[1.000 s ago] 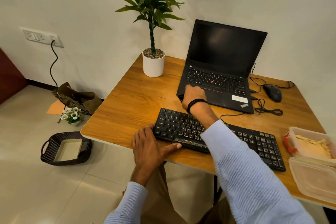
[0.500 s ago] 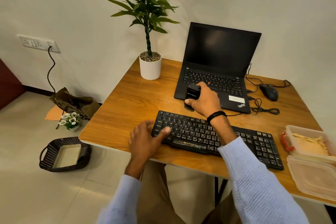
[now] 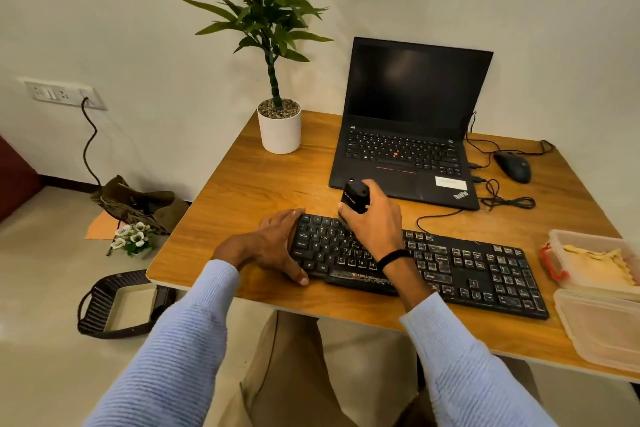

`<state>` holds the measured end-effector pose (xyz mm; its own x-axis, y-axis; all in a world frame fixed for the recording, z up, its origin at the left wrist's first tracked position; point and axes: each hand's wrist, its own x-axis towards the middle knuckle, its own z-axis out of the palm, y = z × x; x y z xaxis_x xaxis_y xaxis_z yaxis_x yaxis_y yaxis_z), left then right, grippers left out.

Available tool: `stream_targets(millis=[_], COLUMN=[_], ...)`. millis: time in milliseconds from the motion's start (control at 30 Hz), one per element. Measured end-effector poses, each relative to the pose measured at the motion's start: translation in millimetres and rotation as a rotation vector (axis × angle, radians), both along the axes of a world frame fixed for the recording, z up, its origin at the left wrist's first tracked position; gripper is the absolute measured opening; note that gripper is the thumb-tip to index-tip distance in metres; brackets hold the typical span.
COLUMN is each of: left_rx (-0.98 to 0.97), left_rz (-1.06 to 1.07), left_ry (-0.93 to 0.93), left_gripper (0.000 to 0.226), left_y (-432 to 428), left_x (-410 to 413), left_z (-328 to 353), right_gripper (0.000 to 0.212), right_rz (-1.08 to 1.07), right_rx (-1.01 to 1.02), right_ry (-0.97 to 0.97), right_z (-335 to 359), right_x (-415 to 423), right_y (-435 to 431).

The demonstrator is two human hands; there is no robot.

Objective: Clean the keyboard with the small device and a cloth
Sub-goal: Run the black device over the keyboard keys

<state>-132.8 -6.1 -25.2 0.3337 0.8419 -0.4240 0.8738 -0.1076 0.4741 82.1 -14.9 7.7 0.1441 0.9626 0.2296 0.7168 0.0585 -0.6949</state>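
Note:
A black external keyboard [image 3: 467, 270] lies along the front of the wooden table [image 3: 242, 194]. My right hand [image 3: 375, 222] grips a small black cylindrical device [image 3: 354, 197] just above the keyboard's upper left keys, its lower end close to them. My left hand [image 3: 273, 246] clasps the keyboard's left end, fingers along the far corner and thumb at the near corner. A yellowish cloth [image 3: 599, 265] lies in a clear plastic box [image 3: 557, 239] at the table's right edge.
An open black laptop [image 3: 412, 121] stands behind the keyboard, with a black mouse [image 3: 513, 166] and loose cables to its right. A potted plant [image 3: 278, 128] stands at the back left. A second plastic container [image 3: 602, 326] sits near the front right. A dark basket [image 3: 117, 303] is on the floor.
My right hand lifted the black device from in front of the laptop and brought it over the keyboard's left keys. My left hand shifted to clasp the keyboard's left end.

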Motion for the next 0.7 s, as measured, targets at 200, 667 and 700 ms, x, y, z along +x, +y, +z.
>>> stream_targets(millis=[200,667,700], left_rx=[0.074,-0.029,-0.031], left_rz=[-0.020,0.047,0.050], left_ry=[0.068,0.155,0.154], left_gripper=[0.146,0.145,0.146], left_y=[2.1,0.2,0.0], left_x=[3.6,19.4,20.1], left_z=[-7.5,13.3,13.8], right_gripper=[0.054,0.046,0.048], right_rz=[0.394,0.512,0.417], right_rx=[-0.178,-0.289,-0.215], right_ry=[-0.078,-0.072,-0.034], right_z=[5.1,6.8,5.8], right_x=[0.0,9.0,9.9], right_y=[-12.2,-18.4,-21.8])
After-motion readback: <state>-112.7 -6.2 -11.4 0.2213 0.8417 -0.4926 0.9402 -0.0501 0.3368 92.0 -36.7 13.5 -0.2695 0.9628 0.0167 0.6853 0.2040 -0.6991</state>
